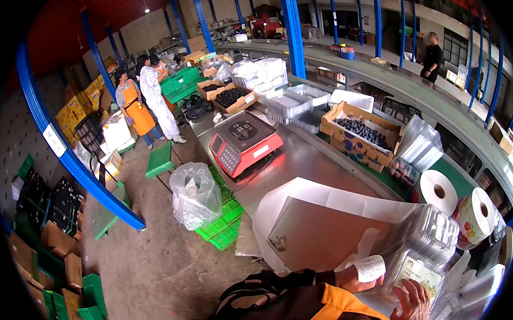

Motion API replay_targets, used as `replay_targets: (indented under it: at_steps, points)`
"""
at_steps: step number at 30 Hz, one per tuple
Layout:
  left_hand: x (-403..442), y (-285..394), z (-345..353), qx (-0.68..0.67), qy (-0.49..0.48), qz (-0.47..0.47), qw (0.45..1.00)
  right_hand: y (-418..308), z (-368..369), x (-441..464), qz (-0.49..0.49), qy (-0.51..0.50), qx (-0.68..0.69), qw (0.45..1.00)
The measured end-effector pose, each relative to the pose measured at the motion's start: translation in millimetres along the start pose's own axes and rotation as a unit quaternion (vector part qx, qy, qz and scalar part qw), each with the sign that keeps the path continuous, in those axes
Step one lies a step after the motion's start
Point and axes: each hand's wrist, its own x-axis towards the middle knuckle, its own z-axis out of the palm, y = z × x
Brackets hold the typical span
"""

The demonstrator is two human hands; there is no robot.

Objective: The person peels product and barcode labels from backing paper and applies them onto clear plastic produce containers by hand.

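My left hand [350, 280], near the bottom of the view, is wrapped round a small white roll of labels [370, 268] with print on it. Just to its right, my right hand [414, 303] lies with fingers spread on a large printed label [417, 276] on a clear plastic container. Behind it rises a stack of clear plastic containers [425, 232]. A large open cardboard box [322, 231] with white inner flaps stands beyond my left hand.
A red scale [244, 142] sits on the metal table; a box of dark grapes [361, 133] stands behind. Large label rolls [438, 191] are at right. Green crates [222, 218] with a plastic bag are on the floor. Two people [151, 99] stand far left, another [432, 61] far right.
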Motion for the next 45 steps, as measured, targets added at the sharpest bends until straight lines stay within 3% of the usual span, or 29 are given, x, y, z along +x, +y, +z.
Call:
replay_targets:
  at_steps: [3,7,12,15,17,19,20,21,22,23,24,25,26,27,28,31,35,37,41,45]
  points:
    - [4.1,-5.4,3.4,0.005,-0.002,0.010,1.000,-3.8,-18.2,8.0,-0.013,0.048,-0.052,0.997]
    - [17.9,-8.2,4.4,0.010,-0.005,0.038,0.999,7.7,-32.9,23.9,0.041,0.161,-0.123,0.978]
    - [39.7,-14.0,18.7,0.049,-0.010,0.108,0.993,8.5,-28.9,48.2,0.071,0.136,-0.194,0.969]
    - [46.4,-2.6,16.4,0.154,-0.031,0.145,0.977,17.0,-19.9,63.4,0.093,0.261,-0.120,0.953]
    - [45.1,-4.0,12.9,0.027,-0.060,0.087,0.994,18.2,-47.5,55.9,0.203,0.228,-0.052,0.951]
    - [45.5,-12.4,22.2,-0.026,-0.050,0.093,0.994,33.1,-64.5,42.6,0.200,0.277,-0.037,0.939]
    - [42.1,-15.6,26.2,0.036,-0.072,0.055,0.995,42.7,-66.4,33.3,0.208,0.329,-0.050,0.920]
    - [41.6,-10.6,25.5,0.021,-0.053,0.055,0.997,58.9,-65.0,16.3,0.274,0.384,-0.010,0.881]
    - [38.0,-16.9,28.5,-0.087,-0.062,-0.001,0.994,74.2,-72.2,-2.8,0.268,0.460,-0.085,0.842]
    - [32.3,-23.4,31.6,-0.192,-0.070,-0.063,0.977,99.2,-74.3,-41.1,0.360,0.505,-0.013,0.784]
    - [37.3,-10.9,21.7,-0.071,-0.080,0.001,0.994,109.0,-83.9,-61.4,0.332,0.610,0.174,0.698]
    - [48.0,1.9,11.3,0.038,-0.098,0.072,0.992,129.7,-83.9,-101.3,0.329,0.657,0.159,0.660]
    - [49.6,0.5,12.3,0.004,-0.090,0.081,0.993,137.9,-81.0,-137.2,0.311,0.692,0.185,0.624]
    - [48.2,-3.3,18.0,-0.036,-0.087,0.084,0.992,124.7,-77.6,-158.9,0.296,0.696,0.159,0.634]
    - [46.2,-2.2,20.8,-0.036,-0.090,0.080,0.992,138.7,-62.1,-209.2,0.368,0.689,0.170,0.600]
    - [46.5,-11.4,29.2,-0.068,-0.049,0.081,0.993,111.1,-35.4,-241.4,0.516,0.668,0.290,0.451]
    - [46.9,-13.3,30.7,-0.070,-0.049,0.091,0.992,102.8,54.3,-297.7,0.587,0.666,0.331,0.319]
    - [43.3,-20.4,34.1,-0.106,-0.037,0.078,0.991,103.1,101.6,-322.1,0.576,0.695,0.363,0.230]
    - [45.9,-15.9,32.2,-0.041,-0.044,0.108,0.992,83.9,147.6,-344.0,0.553,0.731,0.368,0.153]
    - [45.2,-10.9,32.4,-0.042,-0.042,0.098,0.993,63.9,154.9,-361.0,0.666,0.668,0.295,0.150]
